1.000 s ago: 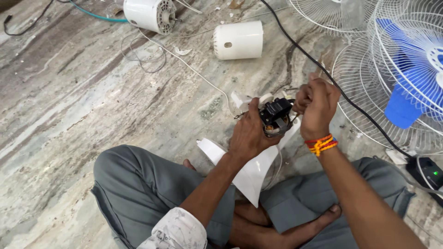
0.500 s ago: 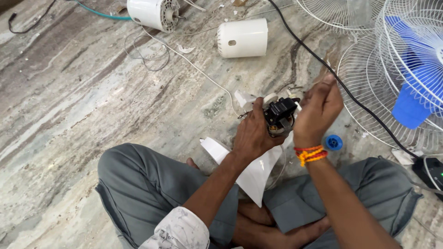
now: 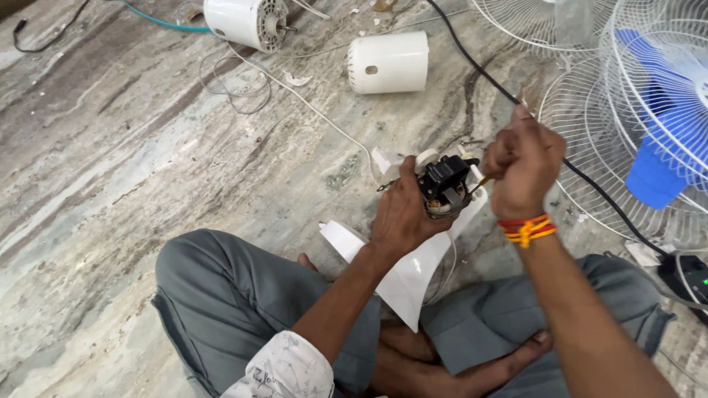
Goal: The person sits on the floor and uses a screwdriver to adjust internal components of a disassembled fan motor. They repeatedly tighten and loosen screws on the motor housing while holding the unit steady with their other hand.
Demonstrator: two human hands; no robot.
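While two wire fan guards (image 3: 590, 140) lie far right and one white motor cover (image 3: 389, 63) far off, my left hand (image 3: 404, 214) grips one small black motor (image 3: 445, 184) near centre; my right hand (image 3: 522, 168) pinches one thin tool against it.

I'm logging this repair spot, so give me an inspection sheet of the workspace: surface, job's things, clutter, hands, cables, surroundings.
Surface: streaked stone floor, dusty.
Job's things: small black motor part on a white plastic housing.
Clutter: white cylindrical cover, white motor, small scraps.
Grippers: left hand grips the black part; right hand closed on a thin tool at it.
Cables: black cable, thin white wire, teal cable.
Surroundings: wire fan guards, blue fan blade, person's crossed legs.
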